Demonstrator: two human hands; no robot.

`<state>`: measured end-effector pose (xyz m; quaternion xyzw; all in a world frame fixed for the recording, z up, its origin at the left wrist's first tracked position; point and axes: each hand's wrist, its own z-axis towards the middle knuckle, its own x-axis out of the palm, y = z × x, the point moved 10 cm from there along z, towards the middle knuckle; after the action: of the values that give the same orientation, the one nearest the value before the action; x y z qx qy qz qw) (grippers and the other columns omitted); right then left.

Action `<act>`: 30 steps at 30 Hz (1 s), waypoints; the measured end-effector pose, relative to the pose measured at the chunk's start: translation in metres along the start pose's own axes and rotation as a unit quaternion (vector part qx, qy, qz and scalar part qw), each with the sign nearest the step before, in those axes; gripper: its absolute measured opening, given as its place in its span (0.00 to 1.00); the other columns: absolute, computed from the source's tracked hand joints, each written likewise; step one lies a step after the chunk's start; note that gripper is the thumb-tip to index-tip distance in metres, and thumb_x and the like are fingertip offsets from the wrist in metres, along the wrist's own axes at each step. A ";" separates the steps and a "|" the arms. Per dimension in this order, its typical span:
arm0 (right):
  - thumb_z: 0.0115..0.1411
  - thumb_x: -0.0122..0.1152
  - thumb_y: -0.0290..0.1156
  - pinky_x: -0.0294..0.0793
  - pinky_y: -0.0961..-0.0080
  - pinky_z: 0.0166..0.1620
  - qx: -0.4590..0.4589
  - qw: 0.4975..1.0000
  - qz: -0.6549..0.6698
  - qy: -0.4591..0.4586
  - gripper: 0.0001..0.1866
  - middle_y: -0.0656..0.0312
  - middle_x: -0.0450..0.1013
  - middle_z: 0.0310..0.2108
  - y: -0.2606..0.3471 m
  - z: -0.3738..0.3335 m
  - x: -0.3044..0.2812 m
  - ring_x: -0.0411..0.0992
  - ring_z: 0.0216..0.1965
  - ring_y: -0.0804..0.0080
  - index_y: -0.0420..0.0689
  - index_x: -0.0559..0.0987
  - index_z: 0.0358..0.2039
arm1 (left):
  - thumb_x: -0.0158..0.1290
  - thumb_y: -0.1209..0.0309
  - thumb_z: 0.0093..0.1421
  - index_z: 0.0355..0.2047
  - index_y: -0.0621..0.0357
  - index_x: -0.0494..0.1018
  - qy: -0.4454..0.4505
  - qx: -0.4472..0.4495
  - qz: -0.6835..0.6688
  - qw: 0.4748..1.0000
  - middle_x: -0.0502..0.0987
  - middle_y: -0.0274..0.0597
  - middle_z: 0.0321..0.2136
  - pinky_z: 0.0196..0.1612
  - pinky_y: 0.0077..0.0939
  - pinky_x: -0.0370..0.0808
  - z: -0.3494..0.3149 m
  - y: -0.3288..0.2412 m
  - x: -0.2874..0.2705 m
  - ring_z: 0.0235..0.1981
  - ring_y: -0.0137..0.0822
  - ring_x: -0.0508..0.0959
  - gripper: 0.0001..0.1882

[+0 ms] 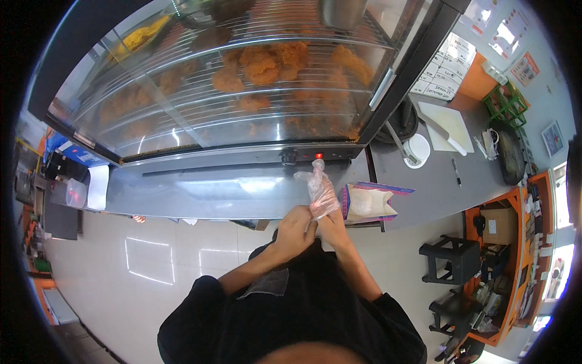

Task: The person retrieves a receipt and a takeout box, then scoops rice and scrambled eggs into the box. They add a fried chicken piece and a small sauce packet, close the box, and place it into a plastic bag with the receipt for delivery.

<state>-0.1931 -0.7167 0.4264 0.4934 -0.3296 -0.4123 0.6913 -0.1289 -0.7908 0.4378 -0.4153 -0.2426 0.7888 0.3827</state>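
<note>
A clear plastic glove covers my right hand, which points forward with its fingers stretched out, a loose tip crumpling beyond them. At its cuff, by the right wrist, my left hand pinches the plastic. A paper bag with a purple and pink patterned edge lies on the counter just right of the gloved hand, its mouth open. Ahead stands a glass-fronted food warmer, with pieces of fried chicken on its wire racks. A small red light glows on its front panel.
On the right counter are a white tub with tongs, a knife on a white cutting board, a pen and a green basket. Black stools stand on the floor near an orange shelf.
</note>
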 end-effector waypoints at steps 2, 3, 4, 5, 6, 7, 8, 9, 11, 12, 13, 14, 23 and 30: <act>0.66 0.47 0.30 0.48 0.68 0.65 -0.030 0.997 -0.062 -0.020 0.27 0.52 0.53 0.64 0.003 0.002 -0.005 0.53 0.64 0.63 0.35 0.56 0.63 | 0.54 0.80 0.51 0.31 0.64 0.69 0.029 0.020 -0.003 0.999 0.74 0.49 0.31 0.33 0.37 0.73 0.000 -0.003 0.006 0.30 0.48 0.75 0.07; 0.67 0.47 0.33 0.50 0.70 0.64 -0.032 0.996 -0.076 -0.044 0.27 0.53 0.52 0.65 -0.002 0.002 -0.012 0.53 0.65 0.65 0.35 0.56 0.63 | 0.55 0.80 0.50 0.31 0.64 0.70 0.039 0.027 -0.012 0.999 0.74 0.49 0.31 0.34 0.37 0.73 -0.003 -0.005 0.009 0.31 0.48 0.75 0.08; 0.67 0.47 0.35 0.51 0.71 0.64 -0.034 0.993 -0.091 -0.067 0.28 0.54 0.51 0.66 -0.004 0.003 -0.018 0.52 0.65 0.66 0.36 0.55 0.63 | 0.55 0.80 0.49 0.31 0.64 0.70 0.049 0.034 -0.021 0.998 0.74 0.48 0.32 0.35 0.37 0.73 -0.004 -0.007 0.011 0.31 0.48 0.75 0.08; 0.67 0.48 0.38 0.52 0.70 0.64 0.009 0.996 0.010 -0.084 0.30 0.54 0.51 0.66 -0.009 0.002 -0.020 0.52 0.65 0.65 0.35 0.54 0.63 | 0.55 0.80 0.49 0.31 0.64 0.70 0.056 0.045 -0.027 0.997 0.74 0.48 0.32 0.34 0.37 0.74 -0.003 -0.010 0.012 0.31 0.48 0.75 0.08; 0.67 0.48 0.42 0.53 0.70 0.63 0.052 0.987 0.111 -0.100 0.32 0.54 0.51 0.66 -0.012 0.001 -0.019 0.53 0.65 0.65 0.35 0.54 0.64 | 0.55 0.80 0.49 0.30 0.64 0.70 0.063 0.055 -0.033 0.996 0.74 0.48 0.32 0.33 0.37 0.74 -0.001 -0.012 0.013 0.31 0.48 0.75 0.07; 0.67 0.48 0.45 0.54 0.69 0.63 0.094 0.966 0.210 -0.114 0.34 0.54 0.51 0.66 -0.018 -0.001 -0.016 0.53 0.65 0.65 0.34 0.53 0.64 | 0.55 0.80 0.49 0.29 0.64 0.70 0.070 0.065 -0.039 0.995 0.74 0.48 0.31 0.33 0.37 0.74 0.000 -0.014 0.013 0.31 0.48 0.76 0.07; 0.66 0.48 0.47 0.55 0.67 0.62 0.095 0.970 0.199 -0.101 0.36 0.54 0.50 0.66 -0.029 -0.003 -0.019 0.54 0.65 0.64 0.35 0.53 0.64 | 0.55 0.80 0.49 0.29 0.63 0.71 0.076 0.085 -0.036 0.993 0.74 0.47 0.32 0.33 0.37 0.74 0.002 -0.018 0.014 0.31 0.47 0.76 0.07; 0.66 0.47 0.50 0.57 0.65 0.62 0.097 0.974 0.187 -0.089 0.37 0.55 0.50 0.66 -0.051 -0.009 -0.026 0.54 0.64 0.64 0.36 0.52 0.65 | 0.56 0.80 0.48 0.28 0.62 0.71 0.083 0.103 -0.035 0.991 0.74 0.46 0.32 0.33 0.36 0.74 0.003 -0.022 0.016 0.31 0.46 0.76 0.07; 0.65 0.46 0.54 0.58 0.60 0.61 0.097 0.985 0.137 -0.039 0.40 0.57 0.48 0.67 -0.059 -0.014 -0.028 0.55 0.64 0.64 0.38 0.51 0.66 | 0.56 0.79 0.47 0.28 0.61 0.71 0.100 0.122 -0.018 0.987 0.74 0.45 0.32 0.33 0.35 0.75 0.001 -0.023 0.018 0.31 0.45 0.76 0.07; 0.65 0.46 0.55 0.59 0.59 0.60 0.093 0.991 0.098 -0.005 0.40 0.57 0.47 0.68 -0.054 -0.014 -0.024 0.55 0.64 0.64 0.39 0.51 0.66 | 0.56 0.78 0.47 0.28 0.60 0.71 0.111 0.126 -0.005 0.986 0.74 0.45 0.32 0.33 0.34 0.75 -0.003 -0.022 0.020 0.31 0.44 0.76 0.07; 0.64 0.46 0.56 0.59 0.57 0.60 0.092 0.990 0.106 0.005 0.41 0.58 0.46 0.68 -0.051 -0.014 -0.021 0.54 0.64 0.65 0.41 0.50 0.66 | 0.57 0.78 0.46 0.27 0.59 0.72 0.123 0.129 0.007 0.984 0.75 0.44 0.33 0.34 0.34 0.76 -0.007 -0.022 0.022 0.31 0.44 0.77 0.07; 0.64 0.45 0.57 0.60 0.56 0.59 0.092 0.989 0.114 0.014 0.41 0.59 0.45 0.68 -0.044 -0.012 -0.018 0.54 0.65 0.65 0.42 0.50 0.67 | 0.57 0.77 0.46 0.27 0.59 0.72 0.125 0.141 0.003 0.982 0.74 0.44 0.32 0.34 0.33 0.76 -0.009 -0.025 0.022 0.32 0.44 0.77 0.07; 0.65 0.51 0.45 0.63 0.57 0.58 0.004 0.976 0.167 -0.138 0.36 0.60 0.50 0.67 0.012 0.026 -0.032 0.53 0.65 0.63 0.44 0.51 0.67 | 0.57 0.77 0.46 0.29 0.58 0.72 0.128 0.158 -0.013 0.979 0.75 0.44 0.35 0.36 0.33 0.77 -0.005 -0.033 0.028 0.33 0.42 0.78 0.09; 0.66 0.49 0.29 0.65 0.72 0.58 -0.192 0.941 -0.132 -0.243 0.22 0.50 0.59 0.61 0.076 0.062 -0.066 0.62 0.60 0.64 0.37 0.65 0.59 | 0.56 0.77 0.54 0.32 0.63 0.74 0.053 0.038 -0.114 0.991 0.76 0.45 0.35 0.35 0.30 0.77 0.024 -0.003 0.005 0.32 0.42 0.78 0.04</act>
<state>-0.2570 -0.6703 0.5137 0.2749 -0.3338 -0.6630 0.6111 -0.1496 -0.7869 0.4507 -0.4113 -0.2375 0.7254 0.4983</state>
